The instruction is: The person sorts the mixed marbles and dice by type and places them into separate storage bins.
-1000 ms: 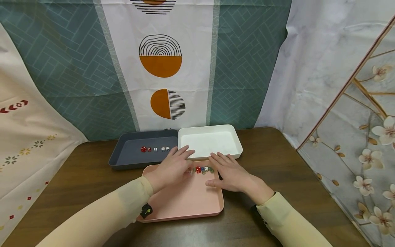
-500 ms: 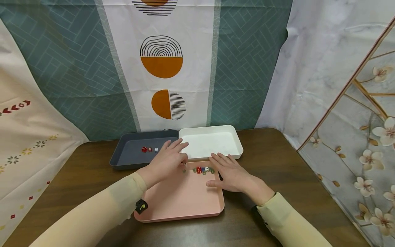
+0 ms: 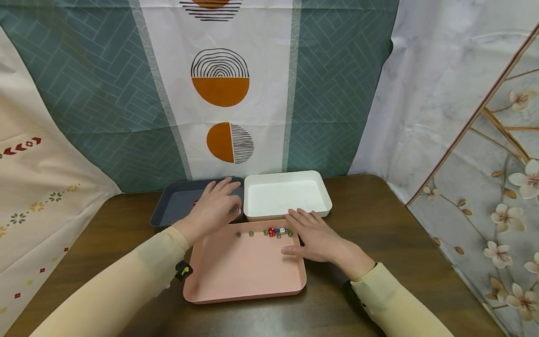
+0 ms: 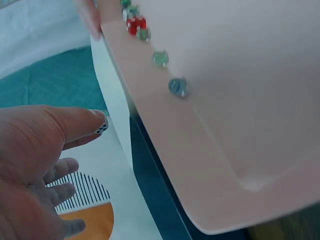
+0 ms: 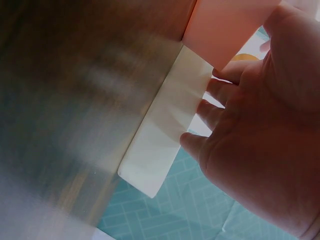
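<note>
White die [image 4: 101,127] pinched in left hand [image 3: 212,209] over grey tray [image 3: 170,213], mid-transfer; probably needs setting down beside the others, right hand [image 3: 313,236] flat on pink tray [image 3: 246,276]

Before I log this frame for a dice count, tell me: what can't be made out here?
- Dice in the dark grey plastic tray: head view, the left hand covers nearly all of them.
- Pips on the small white die pinched by the left hand: left wrist view, only one face shows.
- Small green pieces on the pink plastic tray: too small to identify.
- Right hand: right wrist view blurred; its contact with the pink tray is unclear.
</note>
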Demonstrator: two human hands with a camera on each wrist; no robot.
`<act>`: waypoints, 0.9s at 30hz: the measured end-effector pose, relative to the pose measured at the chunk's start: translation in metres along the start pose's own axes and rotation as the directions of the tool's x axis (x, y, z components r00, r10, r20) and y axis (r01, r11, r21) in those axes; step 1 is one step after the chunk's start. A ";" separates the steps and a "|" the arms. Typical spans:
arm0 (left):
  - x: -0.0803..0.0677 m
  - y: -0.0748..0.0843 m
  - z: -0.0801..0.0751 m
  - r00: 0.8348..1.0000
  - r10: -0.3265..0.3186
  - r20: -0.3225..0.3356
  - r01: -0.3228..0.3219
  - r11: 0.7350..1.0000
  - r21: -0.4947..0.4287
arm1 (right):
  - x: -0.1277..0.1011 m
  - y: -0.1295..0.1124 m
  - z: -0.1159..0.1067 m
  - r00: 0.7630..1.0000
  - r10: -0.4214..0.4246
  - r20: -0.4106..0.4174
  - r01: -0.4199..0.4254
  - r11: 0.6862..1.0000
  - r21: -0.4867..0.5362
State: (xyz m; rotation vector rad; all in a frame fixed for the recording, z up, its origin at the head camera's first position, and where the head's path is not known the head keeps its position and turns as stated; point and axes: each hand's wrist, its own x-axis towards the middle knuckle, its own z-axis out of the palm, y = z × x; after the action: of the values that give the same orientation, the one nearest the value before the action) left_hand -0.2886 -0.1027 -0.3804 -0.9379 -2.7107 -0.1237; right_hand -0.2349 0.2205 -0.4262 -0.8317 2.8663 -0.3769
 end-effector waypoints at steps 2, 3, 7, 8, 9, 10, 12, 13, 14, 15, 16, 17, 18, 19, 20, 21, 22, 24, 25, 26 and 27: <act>0.000 -0.005 0.000 1.000 -0.004 -0.014 0.004 1.000 0.003 | 0.000 0.000 0.000 1.000 0.002 0.001 -0.002 1.000 0.000; 0.000 -0.008 0.000 1.000 -0.009 -0.018 0.009 1.000 0.006 | 0.000 0.000 0.000 1.000 0.005 0.002 -0.005 1.000 -0.001; 0.002 -0.017 0.004 0.999 -0.038 -0.010 0.038 0.999 0.015 | 0.000 0.000 0.000 1.000 0.005 -0.003 -0.005 1.000 0.000; 0.003 -0.019 0.005 0.999 -0.050 0.000 0.050 0.999 0.016 | 0.000 0.000 0.000 1.000 0.004 -0.002 -0.004 1.000 0.002; 0.003 -0.021 0.006 0.998 -0.066 0.012 0.065 0.998 0.018 | 0.000 0.000 0.000 1.000 0.003 -0.001 -0.003 1.000 0.004; 0.004 -0.022 0.006 0.997 -0.078 0.023 0.078 0.997 0.020 | 0.000 0.000 0.000 1.000 0.003 0.000 -0.003 1.000 0.005; 0.006 -0.025 0.009 0.994 -0.100 0.041 0.099 0.995 0.029 | 0.000 0.000 0.001 1.000 0.003 0.002 -0.003 1.000 0.006; 0.007 -0.026 0.010 0.993 -0.108 0.047 0.106 0.994 0.034 | -0.001 0.000 0.001 1.000 0.004 0.003 -0.004 1.000 0.007; 0.008 -0.027 0.011 0.992 -0.115 0.054 0.113 0.993 0.037 | -0.001 0.000 0.001 1.000 0.005 0.004 -0.005 1.000 0.006; 0.009 -0.028 0.013 0.991 -0.122 0.058 0.119 0.992 0.041 | -0.001 0.000 0.001 1.000 0.007 0.005 -0.007 1.000 0.004; 0.010 -0.029 0.015 0.990 -0.127 0.064 0.124 0.991 0.042 | 0.000 0.000 0.001 1.000 0.008 0.005 -0.008 1.000 0.002; 0.011 -0.031 0.016 0.989 -0.131 0.068 0.128 0.991 0.043 | 0.000 0.000 0.001 1.000 0.008 0.004 -0.008 1.000 0.002; 0.012 -0.032 0.018 0.988 -0.135 0.073 0.132 0.990 0.045 | 0.000 0.000 0.001 1.000 0.010 0.005 -0.010 1.000 0.001; 0.013 -0.033 0.020 0.987 -0.140 0.079 0.137 0.989 0.047 | 0.000 0.001 0.001 1.000 0.011 0.007 -0.011 1.000 0.000; 0.013 -0.034 0.022 0.985 -0.147 0.086 0.143 0.989 0.047 | 0.000 0.001 0.001 1.000 0.015 0.009 -0.015 1.000 0.000; 0.014 -0.036 0.024 0.984 -0.152 0.092 0.148 0.988 0.047 | 0.000 0.001 0.001 1.000 0.017 0.010 -0.017 1.000 0.001; 0.015 -0.037 0.026 0.983 -0.157 0.100 0.153 0.987 0.047 | 0.001 0.001 0.001 1.000 0.019 0.010 -0.019 1.000 0.001; 0.017 -0.039 0.031 0.980 -0.164 0.112 0.159 0.986 0.048 | 0.001 0.001 0.001 1.000 0.022 0.012 -0.022 1.000 0.004; 0.018 -0.040 0.034 0.979 -0.167 0.118 0.163 0.985 0.048 | 0.001 0.001 0.001 1.000 0.023 0.013 -0.023 1.000 0.005; 0.018 -0.041 0.036 0.978 -0.171 0.124 0.166 0.985 0.048 | 0.001 0.000 0.001 1.000 0.022 0.013 -0.022 1.000 0.007; 0.019 -0.043 0.037 0.976 -0.174 0.130 0.169 0.985 0.045 | 0.001 0.000 0.000 1.000 0.019 0.011 -0.020 1.000 0.009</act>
State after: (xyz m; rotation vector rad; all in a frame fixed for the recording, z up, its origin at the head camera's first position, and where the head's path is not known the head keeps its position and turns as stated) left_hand -0.3376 -0.1186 -0.4107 -0.7251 -2.9053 -0.0501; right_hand -0.2355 0.2202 -0.4267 -0.8013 2.8586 -0.3813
